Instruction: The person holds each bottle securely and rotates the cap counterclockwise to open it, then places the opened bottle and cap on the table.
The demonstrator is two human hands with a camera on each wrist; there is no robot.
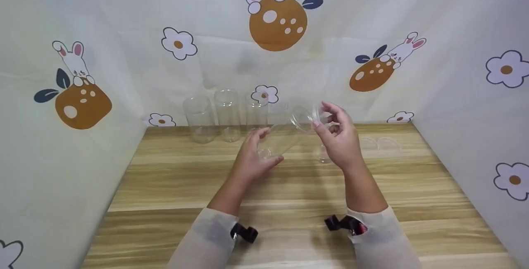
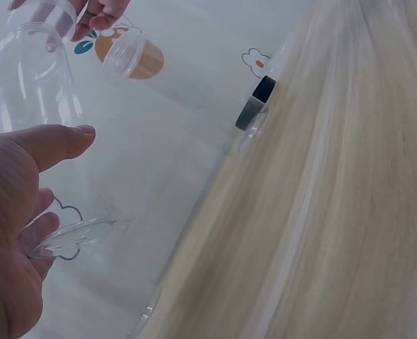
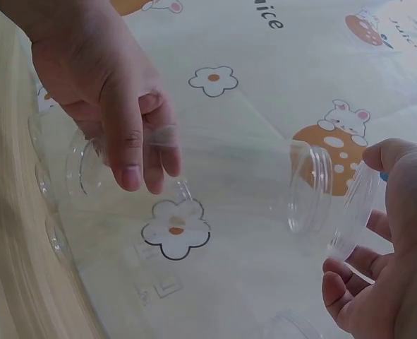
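Note:
My left hand (image 1: 252, 153) holds a clear plastic jar (image 1: 285, 136) round its lower part. The jar is tilted above the table, its mouth towards the upper right. My right hand (image 1: 343, 136) pinches a clear round lid (image 3: 353, 212) by the rim, thumb on one side and fingers on the other. In the right wrist view a narrow gap shows between the lid and the jar's threaded mouth (image 3: 310, 187). In the left wrist view the left thumb (image 2: 60, 141) lies along the jar wall.
Three clear jars (image 1: 200, 120) stand upright at the back left of the wooden table (image 1: 289, 203). Another clear container (image 1: 323, 153) stands partly hidden behind the right hand. Two clear lids (image 1: 389, 146) lie at the back right. A patterned cloth (image 1: 219, 66) closes the back and sides.

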